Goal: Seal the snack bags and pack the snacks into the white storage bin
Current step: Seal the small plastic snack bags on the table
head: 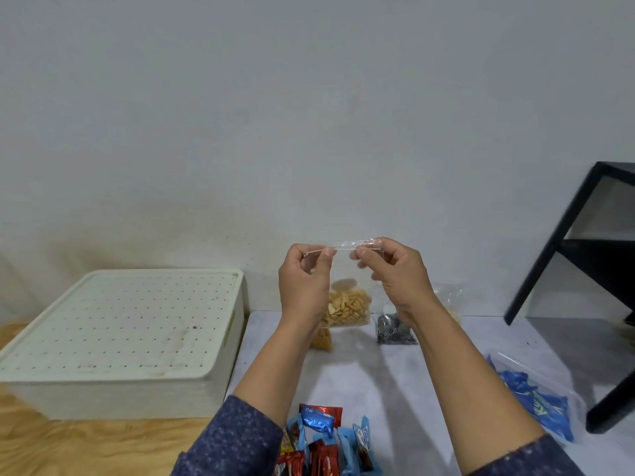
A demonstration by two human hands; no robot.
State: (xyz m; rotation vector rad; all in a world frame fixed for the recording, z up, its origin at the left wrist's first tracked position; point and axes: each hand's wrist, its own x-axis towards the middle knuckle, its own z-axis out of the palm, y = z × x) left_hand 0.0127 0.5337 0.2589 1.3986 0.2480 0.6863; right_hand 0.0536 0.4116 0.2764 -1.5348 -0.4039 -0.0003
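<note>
Both hands pinch the zip strip of a clear snack bag of pale crackers: left hand at its left end, right hand at its right. Strip runs left-right, bag hanging above the tabletop. White storage bin, lidded, far left. Wrapper print unreadable.

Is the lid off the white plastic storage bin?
No, the perforated white lid sits closed on the white plastic storage bin.

The snack bag is clear glossy plastic; the storage bin is matt white plastic with a perforated lid; the wrappers are shiny foil.
</note>
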